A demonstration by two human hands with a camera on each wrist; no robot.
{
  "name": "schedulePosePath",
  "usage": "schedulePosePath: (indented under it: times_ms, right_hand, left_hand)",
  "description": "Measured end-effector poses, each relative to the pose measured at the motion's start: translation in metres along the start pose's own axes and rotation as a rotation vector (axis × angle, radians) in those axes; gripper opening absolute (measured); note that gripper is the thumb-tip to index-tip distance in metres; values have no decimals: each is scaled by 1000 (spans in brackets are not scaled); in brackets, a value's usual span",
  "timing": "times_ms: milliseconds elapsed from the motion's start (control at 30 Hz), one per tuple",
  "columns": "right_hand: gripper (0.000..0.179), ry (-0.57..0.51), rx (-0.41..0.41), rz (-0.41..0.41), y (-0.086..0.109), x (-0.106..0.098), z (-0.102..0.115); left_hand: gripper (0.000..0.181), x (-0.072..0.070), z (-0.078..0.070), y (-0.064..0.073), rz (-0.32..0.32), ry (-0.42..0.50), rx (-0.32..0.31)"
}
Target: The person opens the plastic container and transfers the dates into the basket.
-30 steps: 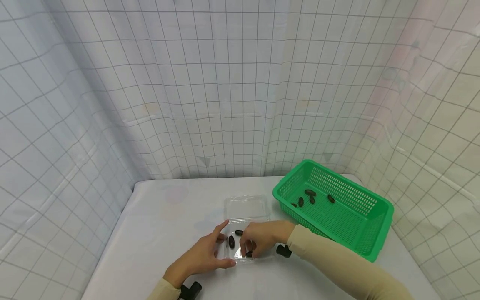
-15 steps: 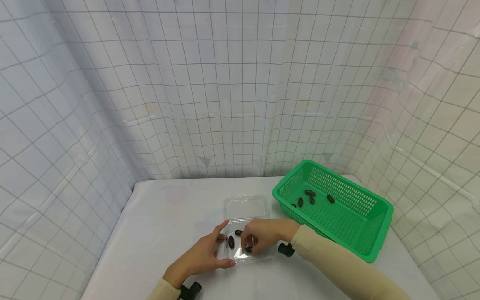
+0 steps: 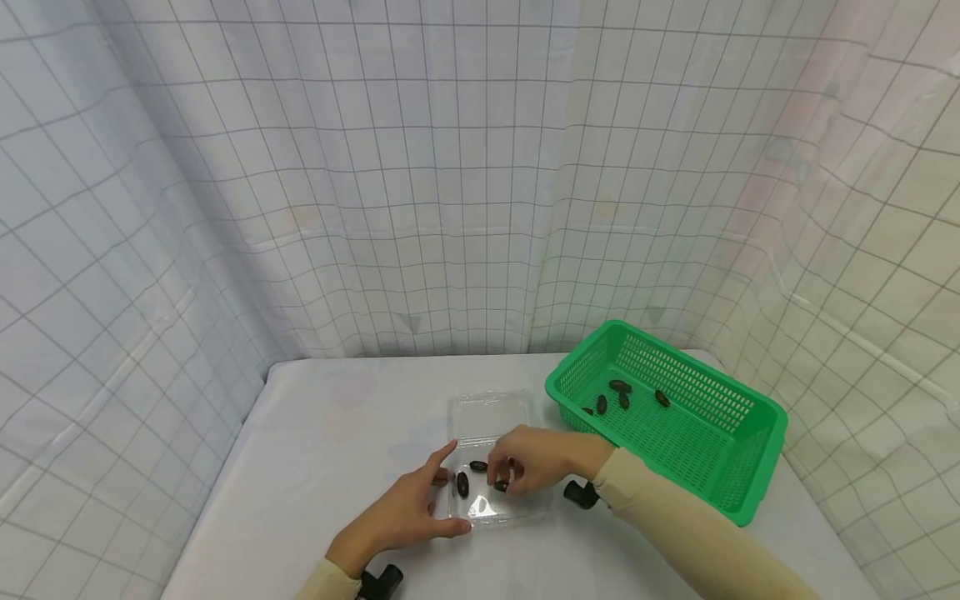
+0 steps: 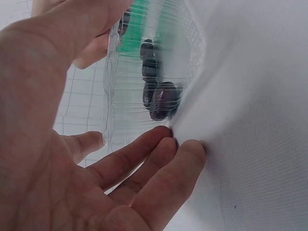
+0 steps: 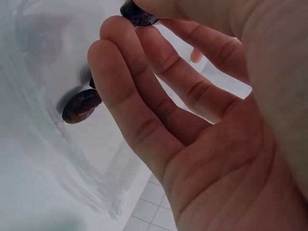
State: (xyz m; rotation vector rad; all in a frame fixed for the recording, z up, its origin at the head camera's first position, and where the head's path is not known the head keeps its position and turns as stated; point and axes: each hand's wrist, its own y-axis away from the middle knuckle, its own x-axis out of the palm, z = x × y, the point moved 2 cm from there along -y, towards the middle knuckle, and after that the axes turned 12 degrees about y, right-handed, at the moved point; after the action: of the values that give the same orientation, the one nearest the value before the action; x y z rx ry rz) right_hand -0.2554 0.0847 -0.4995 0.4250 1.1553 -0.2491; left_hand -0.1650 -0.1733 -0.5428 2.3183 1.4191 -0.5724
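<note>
A clear plastic clamshell box (image 3: 491,510) lies on the white table, its lid (image 3: 491,415) folded back. My left hand (image 3: 405,507) holds the box's left end, thumb near the front corner and index finger near the hinge. Inside the box, one dark date (image 3: 462,484) lies near that end, with another date (image 3: 478,467) close to the hinge. My right hand (image 3: 538,458), over the right half of the box, pinches a date (image 5: 139,14) between thumb and fingertips. Through the ribbed side in the left wrist view, several dates (image 4: 164,100) show in a cluster.
To the right, a green plastic basket (image 3: 701,367) stands on the table, with several dates (image 3: 620,386) scattered mostly toward its left part. A white grid-patterned curtain (image 3: 450,208) encloses the table (image 3: 330,425) at the back and sides.
My right hand has moved away from the box's front edge and slightly right, carrying the pinched date along. My left hand and the box have stayed in place.
</note>
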Motion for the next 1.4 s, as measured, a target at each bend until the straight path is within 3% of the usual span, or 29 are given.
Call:
schedulePosePath:
  times_ms: [400, 833, 1400]
  right_hand:
    - [22, -56, 11, -58, 13, -11, -12]
    - [23, -47, 29, -118, 35, -25, -24]
    - [25, -103, 134, -192, 70, -45, -47]
  left_hand:
    - [127, 0, 2, -1, -2, 5, -3]
    - [127, 1, 3, -2, -12, -2, -8]
    - [128, 1, 3, -1, -13, -15, 4]
